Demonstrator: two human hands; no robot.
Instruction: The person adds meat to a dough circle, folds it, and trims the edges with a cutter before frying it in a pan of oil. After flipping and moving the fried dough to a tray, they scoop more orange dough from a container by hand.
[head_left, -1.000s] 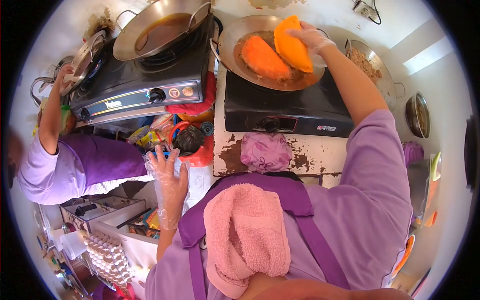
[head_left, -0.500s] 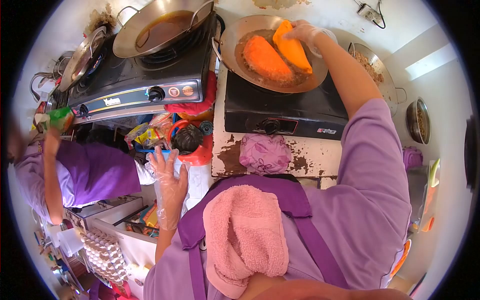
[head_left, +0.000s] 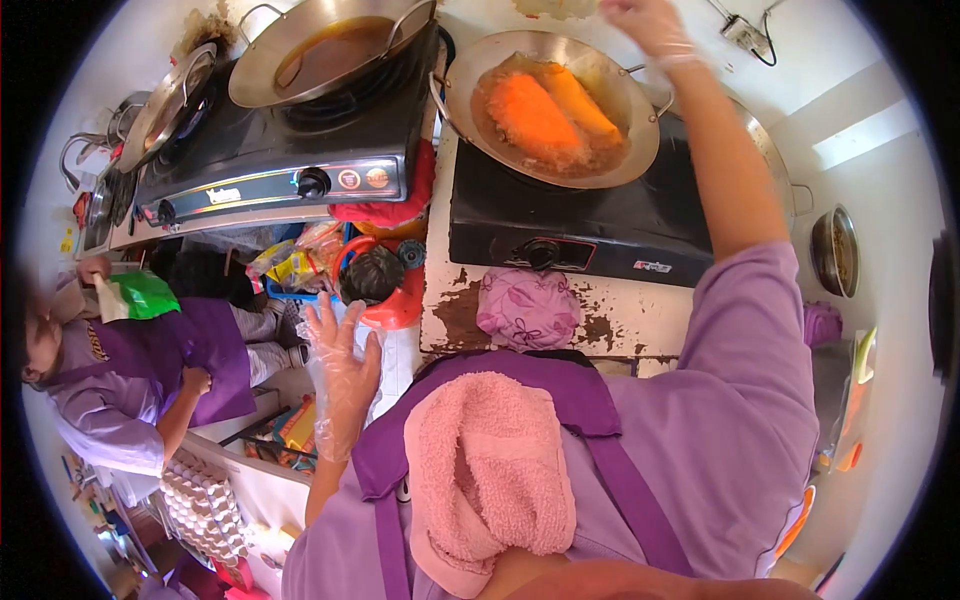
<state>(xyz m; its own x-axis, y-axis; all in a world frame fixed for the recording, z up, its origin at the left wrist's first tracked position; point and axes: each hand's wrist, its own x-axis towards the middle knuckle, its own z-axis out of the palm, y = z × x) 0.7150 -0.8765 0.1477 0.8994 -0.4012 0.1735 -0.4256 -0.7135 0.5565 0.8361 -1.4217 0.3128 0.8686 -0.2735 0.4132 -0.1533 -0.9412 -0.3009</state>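
Note:
Two folded orange turnovers, a bright one (head_left: pixel 535 112) and a yellower one (head_left: pixel 582 102), lie side by side in bubbling oil in a metal wok (head_left: pixel 640 150). The wok sits on a black gas stove (head_left: pixel 600 225). My right hand (head_left: pixel 655 30), in a clear plastic glove, is raised above the wok's far right rim, apart from the food. Its fingers are blurred and partly cut off by the top edge. My left hand (head_left: pixel 343 365), gloved too, hangs with fingers spread beside the counter, holding nothing.
A second stove (head_left: pixel 280 150) at left carries a wok of brown oil (head_left: pixel 335 55). A co-worker (head_left: pixel 130 380) in a purple apron holds a green-and-white packet (head_left: pixel 140 296). A patterned cloth bundle (head_left: pixel 528 308) lies before my stove. Egg trays (head_left: pixel 205 505) are stacked lower left.
My right hand has let go of the yellower turnover and lifted up and away from the wok. Both turnovers now bubble in the oil. The co-worker has turned and lowered the packet.

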